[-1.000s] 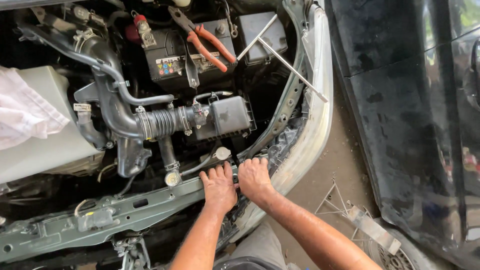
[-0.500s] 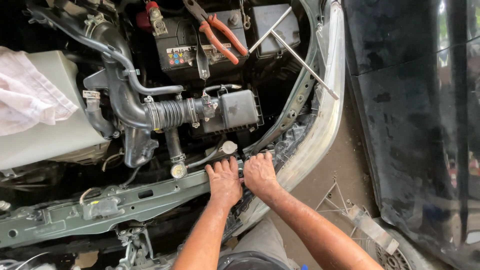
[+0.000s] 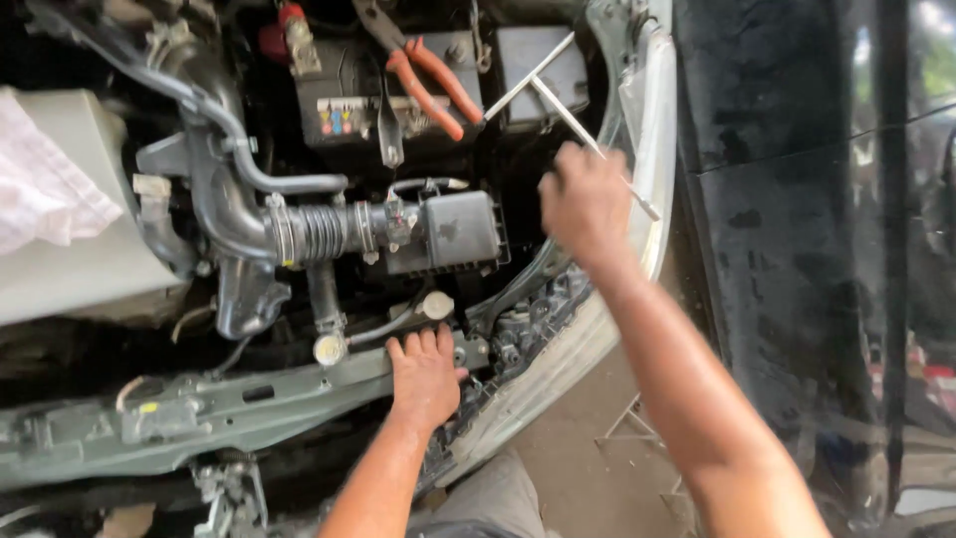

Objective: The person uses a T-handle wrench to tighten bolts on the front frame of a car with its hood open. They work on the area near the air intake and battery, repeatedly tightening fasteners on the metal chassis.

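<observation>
Right hand leaves the front rail and goes up to the metal rod

The left hand [image 3: 426, 377] stays flat on the grey front rail [image 3: 249, 399], fingers spread, clamped on nothing — just pressing beside the small white cap [image 3: 436, 305]. The right hand [image 3: 586, 204], next to it on the rail a moment ago, has lifted to the thin metal rod [image 3: 563, 105] at the bumper [image 3: 652, 149]; fingers curl at it, but a closed grip cannot be told. Orange-handled pliers [image 3: 433, 85] lie on the battery [image 3: 344, 105].

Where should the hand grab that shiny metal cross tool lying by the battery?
Probably on the long bar of the cross wrench that slants down toward the right hand, coming from above. That bar lies bare across the car's edge, while the crossing ends point in over the black box beside the pliers.
</observation>
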